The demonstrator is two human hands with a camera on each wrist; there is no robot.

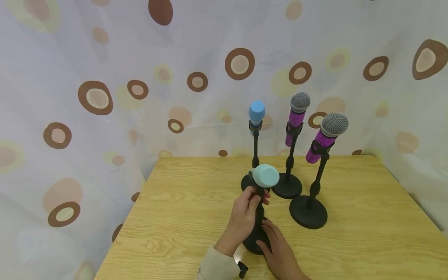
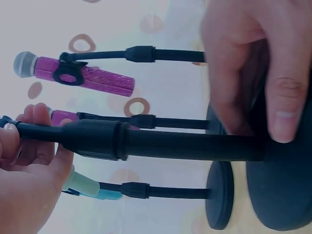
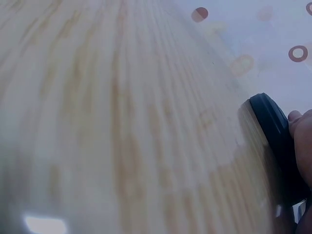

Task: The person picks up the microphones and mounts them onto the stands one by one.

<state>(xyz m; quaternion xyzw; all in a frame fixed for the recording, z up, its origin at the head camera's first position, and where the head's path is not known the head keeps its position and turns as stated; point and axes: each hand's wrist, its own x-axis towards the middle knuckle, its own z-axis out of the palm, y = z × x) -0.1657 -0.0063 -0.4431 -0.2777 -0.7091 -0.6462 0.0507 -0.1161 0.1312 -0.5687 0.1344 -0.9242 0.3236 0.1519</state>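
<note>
A microphone with a pale mint head (image 1: 266,175) sits in the clip of a black microphone stand (image 2: 195,145). My left hand (image 1: 244,212) grips the stand's pole just below the clip, thumb and fingers around it. Low down, my right hand (image 1: 280,249) holds the round base (image 2: 280,185) at its right side, with the thumb (image 2: 285,107) over its upper face and the fingers spread towards the pole. In the right wrist view the base's dark rim (image 3: 275,131) shows beside the fingers, close over the wooden table.
Behind stand a blue microphone (image 1: 257,111) and two purple ones with grey mesh heads, one at the back (image 1: 300,102) and one at the right (image 1: 334,124), each on a black stand. The wooden table (image 1: 175,217) meets a spotted curtain (image 1: 196,39). A small black piece (image 1: 242,269) shows by the left sleeve.
</note>
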